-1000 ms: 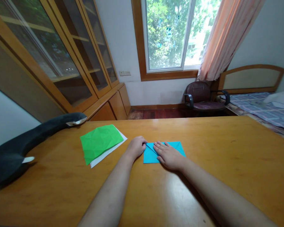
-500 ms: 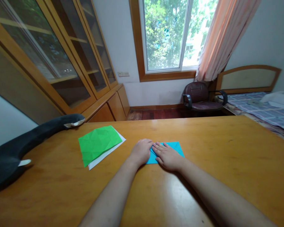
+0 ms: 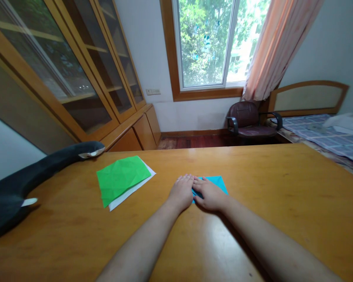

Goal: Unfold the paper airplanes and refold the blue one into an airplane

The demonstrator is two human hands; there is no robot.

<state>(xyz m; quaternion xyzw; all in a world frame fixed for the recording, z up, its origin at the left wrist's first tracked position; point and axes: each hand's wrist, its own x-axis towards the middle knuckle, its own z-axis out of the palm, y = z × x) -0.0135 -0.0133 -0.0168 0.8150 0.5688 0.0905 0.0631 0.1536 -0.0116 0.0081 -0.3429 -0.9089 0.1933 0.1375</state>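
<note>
A sheet of blue paper (image 3: 218,181), with fold lines at its upper right corner, lies on the wooden table. Its left end is covered by my left hand (image 3: 182,192), which rests on it with fingers laid out forward. My right hand (image 3: 210,194) lies across the middle of the sheet, fingers stretched toward the left. The fingertips of both hands meet, and a small blue gap shows between the hands. How the paper is folded beneath them is hidden.
On the table's left lies creased green paper (image 3: 122,180) over a white sheet (image 3: 129,194). Beyond it is a dark plush toy (image 3: 47,168) with white parts. A glass-door cabinet (image 3: 91,70), an office chair (image 3: 248,119) and a bed (image 3: 326,129) stand past the table (image 3: 267,176).
My left hand has slid to the right over the blue paper's left end, up against my right hand. The right hand has hardly moved.
</note>
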